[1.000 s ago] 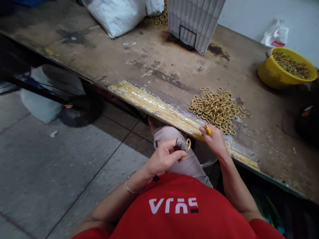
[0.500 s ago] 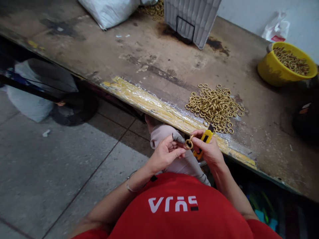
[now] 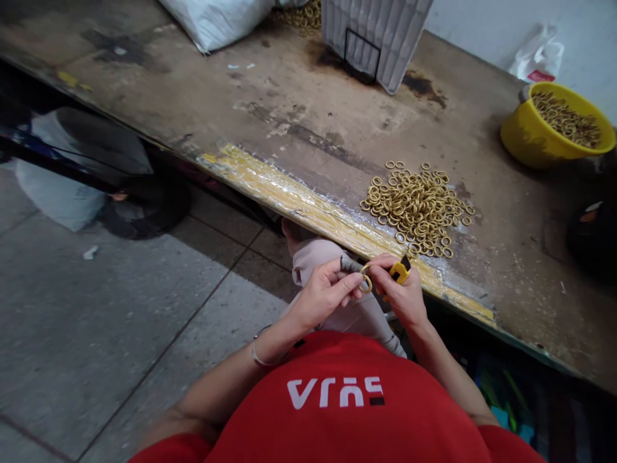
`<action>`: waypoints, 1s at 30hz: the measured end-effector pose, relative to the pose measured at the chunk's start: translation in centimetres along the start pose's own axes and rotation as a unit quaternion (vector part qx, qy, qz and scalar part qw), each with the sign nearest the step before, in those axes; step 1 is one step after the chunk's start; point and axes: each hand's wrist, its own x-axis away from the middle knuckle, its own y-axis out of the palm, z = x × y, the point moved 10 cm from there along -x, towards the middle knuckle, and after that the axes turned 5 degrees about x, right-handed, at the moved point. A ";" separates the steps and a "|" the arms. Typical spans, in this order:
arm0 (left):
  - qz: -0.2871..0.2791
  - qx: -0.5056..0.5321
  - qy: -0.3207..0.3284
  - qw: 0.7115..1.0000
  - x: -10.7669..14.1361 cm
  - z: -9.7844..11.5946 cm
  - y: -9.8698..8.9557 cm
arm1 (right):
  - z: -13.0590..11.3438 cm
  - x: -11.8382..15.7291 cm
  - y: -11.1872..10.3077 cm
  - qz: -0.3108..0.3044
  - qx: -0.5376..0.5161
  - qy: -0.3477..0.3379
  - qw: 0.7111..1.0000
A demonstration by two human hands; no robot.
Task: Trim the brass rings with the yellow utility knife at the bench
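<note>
Close in front of my red shirt, both hands meet over two brass-coloured rings (image 3: 366, 283) that touch or are joined. My left hand (image 3: 324, 290), a grey cover on its index finger, pinches the lower ring between thumb and finger. With thumb and index finger, my right hand (image 3: 399, 286) grips the upper ring, mostly hidden by the fingers. A yellow utility knife (image 3: 399, 272) is also held in that palm, its dark tip pointing up. Just beyond, a heap of similar rings (image 3: 419, 209) lies on the worn workbench (image 3: 289, 96).
Yellow tape (image 3: 289, 193) covers the bench's front edge. A yellow tub (image 3: 535, 138) of rings stands at right. At the back are a grey ribbed lamp-like object (image 3: 371, 38) and a white sack (image 3: 222, 22). A dark round base (image 3: 144, 206) sits on the floor at left.
My left thumb and fingers have moved right and closed on the lower ring. My right hand has turned slightly, so less of the knife shows.
</note>
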 end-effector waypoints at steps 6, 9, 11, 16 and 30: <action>-0.036 0.051 -0.004 0.998 0.2 -0.5 0.9 | 0.6 0.4 0.0 0.027 -0.014 -0.004 1.000; -0.050 0.050 -0.005 0.997 0.4 -0.7 1.3 | 0.9 0.6 0.0 0.033 -0.016 -0.012 0.999; -0.050 0.042 -0.002 0.998 0.4 -0.7 1.4 | 0.9 0.7 0.0 0.034 -0.010 -0.021 0.999; -0.032 0.048 0.013 0.998 0.4 -0.7 1.5 | 0.3 1.0 -0.2 0.043 0.013 -0.046 0.998; 0.021 0.011 0.032 0.999 0.4 0.1 -0.6 | -1.9 1.7 -0.7 -0.025 0.226 -0.131 0.965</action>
